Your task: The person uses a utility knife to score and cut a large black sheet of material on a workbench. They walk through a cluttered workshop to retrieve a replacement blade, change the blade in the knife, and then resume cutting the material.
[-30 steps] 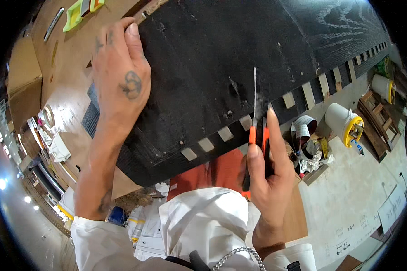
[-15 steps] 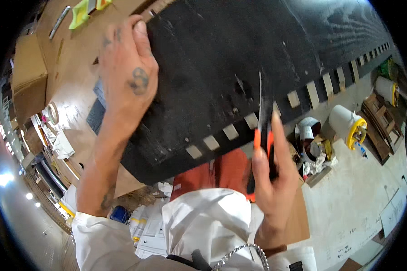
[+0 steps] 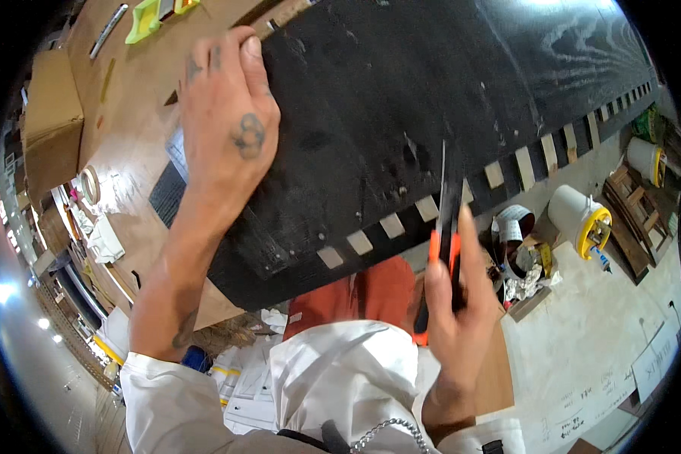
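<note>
A long black board [image 3: 348,113] slants across the view, with a row of pale rectangular notches [image 3: 392,225] along its near edge. My left hand [image 3: 231,121] lies over the board's left edge, fingers curled down and fingertips hidden, thumb against the rim. Near the notched edge, my right hand [image 3: 465,306] is closed round a hand tool [image 3: 440,246] with an orange-and-black handle. Its long narrow metal blade points away from me over the board. The blade is slightly blurred, so its exact kind and whether it touches the wood cannot be told.
A brown worktable [image 3: 140,91] extends beyond the board, bearing a cardboard box [image 3: 53,121], a tape roll [image 3: 89,185] and a marker [image 3: 109,30]. Down on the floor at right are a white bucket [image 3: 571,208], dark wooden frames [image 3: 635,216] and assorted scraps.
The tool's blade sits slightly lower and closer to me against the board. My left hand keeps its place at the board's edge; the whole view has shifted a little.
</note>
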`<state>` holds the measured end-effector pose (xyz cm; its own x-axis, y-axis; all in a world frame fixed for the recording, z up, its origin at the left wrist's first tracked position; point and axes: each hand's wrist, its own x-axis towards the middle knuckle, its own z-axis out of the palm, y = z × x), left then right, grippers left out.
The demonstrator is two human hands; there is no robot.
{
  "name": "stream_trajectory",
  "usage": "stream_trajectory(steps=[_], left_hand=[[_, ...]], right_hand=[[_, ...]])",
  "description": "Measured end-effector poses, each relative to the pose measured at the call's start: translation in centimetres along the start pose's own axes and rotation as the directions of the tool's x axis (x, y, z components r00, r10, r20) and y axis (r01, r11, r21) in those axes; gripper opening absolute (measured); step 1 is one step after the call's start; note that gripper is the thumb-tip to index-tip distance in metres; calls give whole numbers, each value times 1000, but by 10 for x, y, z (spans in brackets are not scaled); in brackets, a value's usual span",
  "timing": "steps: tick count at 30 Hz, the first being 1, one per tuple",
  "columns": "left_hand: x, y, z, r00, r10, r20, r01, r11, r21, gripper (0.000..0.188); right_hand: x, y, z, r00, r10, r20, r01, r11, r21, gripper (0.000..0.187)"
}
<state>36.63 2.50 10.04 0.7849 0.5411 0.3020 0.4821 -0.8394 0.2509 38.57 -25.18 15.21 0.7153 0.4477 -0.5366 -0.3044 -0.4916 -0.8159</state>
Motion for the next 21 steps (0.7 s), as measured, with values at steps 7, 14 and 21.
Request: stream_trajectory(steps=[7, 14, 21], left_hand=[[7, 0, 0, 1000, 14, -14, -14, 1000, 9, 26], [-3, -7, 2, 1000, -23, -20, 22, 998, -54, 27], [-2, -5, 1, 999, -36, -4, 36, 997, -65, 28]], right_hand=[[6, 12, 0, 987, -160, -32, 156, 983, -102, 53], [4, 8, -4, 987, -145, -76, 139, 987, -82, 56], [2, 20, -36, 873, -415, 255, 483, 674, -559, 38]])
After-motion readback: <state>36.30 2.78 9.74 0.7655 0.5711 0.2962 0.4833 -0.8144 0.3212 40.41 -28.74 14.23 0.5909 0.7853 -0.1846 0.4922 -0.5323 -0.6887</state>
